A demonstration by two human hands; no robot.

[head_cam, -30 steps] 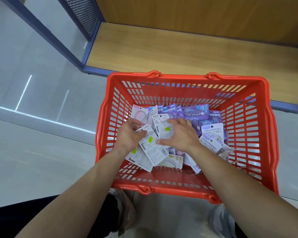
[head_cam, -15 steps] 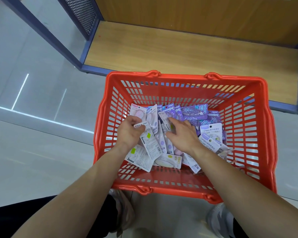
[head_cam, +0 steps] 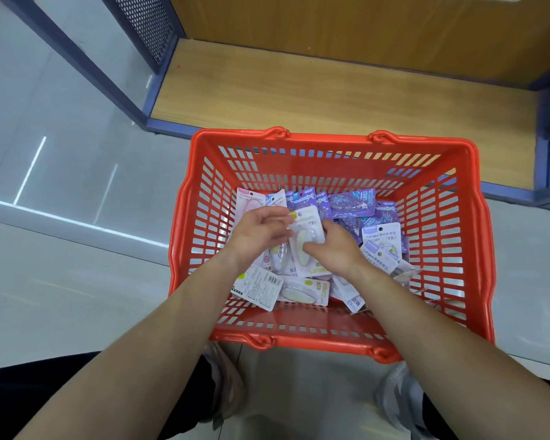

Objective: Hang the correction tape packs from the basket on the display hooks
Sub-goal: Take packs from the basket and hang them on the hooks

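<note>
A red plastic basket [head_cam: 477, 236] stands on the floor in front of me, holding several correction tape packs, white ones on the left and purple ones [head_cam: 351, 203] at the back. Both my hands are inside it. My right hand [head_cam: 332, 247] pinches a white pack with a yellow-green tape [head_cam: 308, 231], its thumb across the blister. My left hand [head_cam: 259, 235] holds the same pack's left edge, fingers curled and blurred. More white packs [head_cam: 305, 292] lie loose beneath. No display hooks are in view.
A wooden shelf base [head_cam: 331, 100] with a blue frame lies just beyond the basket. A perforated blue side panel [head_cam: 143, 27] rises at the upper left. Grey tiled floor [head_cam: 61, 185] spreads to the left. My shoes [head_cam: 400, 395] stand right behind the basket.
My right hand has lifted a white pack with a yellow-green tape face up from the pile. My left hand has moved up and right to meet it.
</note>
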